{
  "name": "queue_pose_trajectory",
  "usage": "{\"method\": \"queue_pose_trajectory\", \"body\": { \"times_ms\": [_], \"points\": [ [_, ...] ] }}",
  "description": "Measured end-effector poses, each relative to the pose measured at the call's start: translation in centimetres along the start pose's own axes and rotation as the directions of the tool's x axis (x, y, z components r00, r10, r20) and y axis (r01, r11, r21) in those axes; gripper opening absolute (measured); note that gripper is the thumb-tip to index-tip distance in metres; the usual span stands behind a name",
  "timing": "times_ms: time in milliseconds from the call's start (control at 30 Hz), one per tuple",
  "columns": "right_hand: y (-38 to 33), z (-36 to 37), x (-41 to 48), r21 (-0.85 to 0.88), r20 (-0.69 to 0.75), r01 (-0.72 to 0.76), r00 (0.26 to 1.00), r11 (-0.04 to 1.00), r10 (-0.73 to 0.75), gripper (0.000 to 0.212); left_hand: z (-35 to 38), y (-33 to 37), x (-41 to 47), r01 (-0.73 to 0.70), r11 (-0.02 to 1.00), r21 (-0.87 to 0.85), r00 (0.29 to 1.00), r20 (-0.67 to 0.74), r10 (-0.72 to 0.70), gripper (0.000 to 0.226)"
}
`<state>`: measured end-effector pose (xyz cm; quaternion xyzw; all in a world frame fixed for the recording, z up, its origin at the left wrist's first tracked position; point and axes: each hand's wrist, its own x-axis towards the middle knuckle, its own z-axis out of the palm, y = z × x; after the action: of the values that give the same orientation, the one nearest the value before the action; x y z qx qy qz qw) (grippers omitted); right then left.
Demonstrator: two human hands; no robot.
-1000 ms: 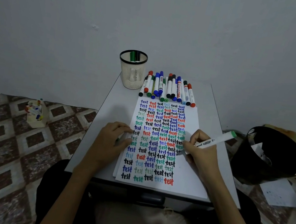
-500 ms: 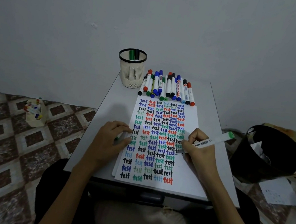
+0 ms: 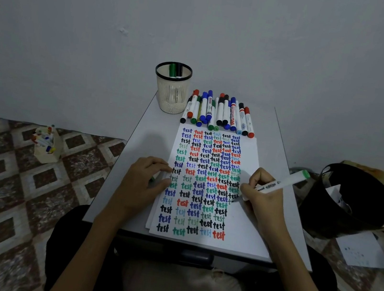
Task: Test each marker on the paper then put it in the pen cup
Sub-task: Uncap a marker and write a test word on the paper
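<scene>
On the grey counter (image 3: 141, 142), seen from the head camera, the right hand (image 3: 263, 199) grips a white marker with a green end (image 3: 280, 183) in curled fingers. Its tip touches the white sheet of paper (image 3: 243, 229) just left of the thumb, and its green end slants up to the right past the knuckles. The left hand (image 3: 145, 180) rests on the paper's left edge, curled fingers and thumb seemingly pinching a small green piece (image 3: 154, 179). The cream mesh pen cup (image 3: 171, 94) stands well beyond both hands, beside a row of loose markers (image 3: 219, 112).
</scene>
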<state>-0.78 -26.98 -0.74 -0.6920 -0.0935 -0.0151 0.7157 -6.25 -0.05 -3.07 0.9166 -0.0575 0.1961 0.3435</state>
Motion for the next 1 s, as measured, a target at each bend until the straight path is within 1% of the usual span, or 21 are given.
{"method": "queue_pose_trajectory", "body": {
  "times_ms": [100,167,233,333,500,667,833,1000],
  "points": [
    [0.09,-0.17,0.02,0.010,-0.052,-0.001,0.999,1.000,0.002,0.028,0.03,-0.12,0.00,-0.004,1.000,0.005,1.000,-0.003,0.004,0.043],
    [0.11,-0.28,0.00,0.059,-0.080,-0.017,0.997,0.998,0.022,0.030,0.05,-0.16,0.01,0.000,1.000,0.005,1.000,-0.005,0.000,0.043],
    [0.06,-0.27,-0.02,0.067,-0.072,-0.024,0.997,0.997,0.028,0.029,0.08,-0.15,0.02,-0.001,1.000,0.006,1.000,-0.006,0.001,0.043],
    [-0.03,-0.05,-0.03,0.009,-0.033,-0.008,0.999,1.000,0.008,0.028,0.06,-0.13,0.05,-0.009,1.000,0.008,1.000,-0.007,0.009,0.042],
    [0.16,0.07,0.04,-0.020,0.005,0.002,1.000,1.000,-0.002,0.035,0.04,-0.05,0.04,-0.008,1.000,0.003,1.000,-0.015,0.008,0.041],
    [0.21,0.10,0.01,-0.047,0.000,0.056,0.998,0.997,-0.056,0.023,0.12,-0.23,0.01,-0.009,1.000,0.005,1.000,-0.011,0.009,0.042],
    [0.08,0.08,-0.06,-0.025,0.039,0.039,0.999,0.999,-0.038,0.022,0.13,-0.27,0.05,-0.012,1.000,0.012,1.000,-0.007,0.012,0.043],
    [0.28,-0.13,-0.01,-0.037,-0.036,0.068,0.997,0.997,-0.069,0.021,0.06,-0.14,0.05,-0.017,1.000,0.015,1.000,-0.012,0.017,0.043]
  ]
}}
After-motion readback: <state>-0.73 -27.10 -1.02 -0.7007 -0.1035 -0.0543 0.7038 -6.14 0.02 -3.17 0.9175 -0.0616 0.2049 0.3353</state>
